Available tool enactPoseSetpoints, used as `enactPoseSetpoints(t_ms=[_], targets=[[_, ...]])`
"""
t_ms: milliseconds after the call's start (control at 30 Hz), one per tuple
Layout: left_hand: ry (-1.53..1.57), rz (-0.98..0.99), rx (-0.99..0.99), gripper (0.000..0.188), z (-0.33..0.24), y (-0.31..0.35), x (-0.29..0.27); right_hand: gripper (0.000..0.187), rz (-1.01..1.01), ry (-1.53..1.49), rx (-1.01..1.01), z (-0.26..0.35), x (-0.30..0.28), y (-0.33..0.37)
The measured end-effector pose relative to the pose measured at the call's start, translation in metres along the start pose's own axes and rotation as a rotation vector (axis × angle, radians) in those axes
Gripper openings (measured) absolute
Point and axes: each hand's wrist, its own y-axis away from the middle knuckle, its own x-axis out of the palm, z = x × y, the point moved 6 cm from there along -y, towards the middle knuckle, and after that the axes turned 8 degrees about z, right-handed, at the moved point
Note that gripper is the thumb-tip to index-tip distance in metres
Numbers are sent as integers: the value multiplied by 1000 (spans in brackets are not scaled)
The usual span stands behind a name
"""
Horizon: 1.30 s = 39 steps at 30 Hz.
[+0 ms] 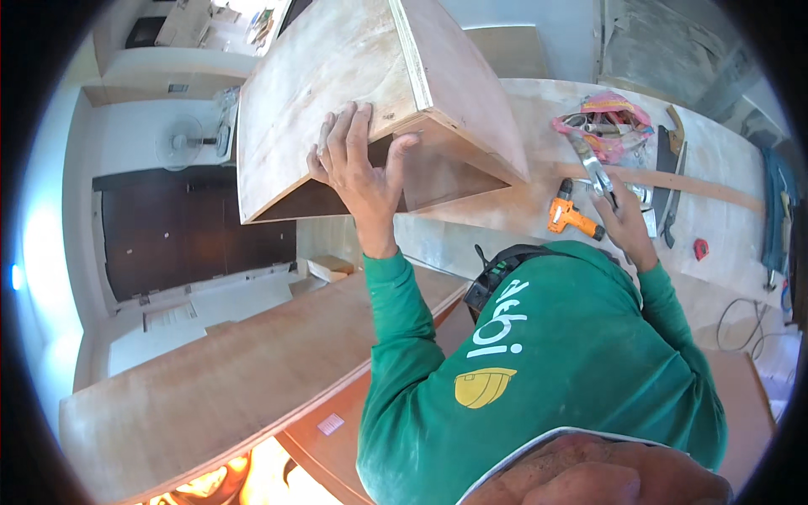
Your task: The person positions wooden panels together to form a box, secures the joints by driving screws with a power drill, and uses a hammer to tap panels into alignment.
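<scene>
A large plywood box (328, 93) is tilted up on the workbench, with a panel edge toward me and its inside partly in shadow. My left hand (362, 164) grips its near edge, the fingers spread over the upper panel and the thumb by the corner. Off to the right, my right hand (624, 220) is closed around what looks like a metal hammer (594, 167), held over the bench away from the box. Beside that hand lies an orange cordless drill (572, 219). The hammer's far end overlaps a pink bag (613, 126) of tools or hardware.
The pale workbench (715, 227) carries a handsaw (673, 139), a wooden strip (699, 183) and a small red tape measure (700, 248). A long wooden panel (219, 379) stretches along the lower left. A fan (185, 141) stands beyond, and a cable (741, 324) lies at right.
</scene>
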Motion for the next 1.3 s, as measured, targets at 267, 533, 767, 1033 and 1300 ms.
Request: enactPoseSetpoints(t_ms=[267, 533, 767, 1033, 1300], targets=[[130, -68, -4, 46, 9, 3, 4, 31, -262, 605, -679, 153, 20, -20], [418, -419, -52, 39, 13, 53, 27, 27, -404, 900, -746, 201, 37, -51], [1444, 93, -374, 44, -14, 44, 124, 33, -346, 808, -647, 198, 40, -57], [1480, 64, -310, 22, -19, 29, 124, 27, -457, 908, -806, 215, 39, -35], [1434, 101, -315, 16, -23, 30, 119, 27, -384, 927, -799, 207, 44, -34]])
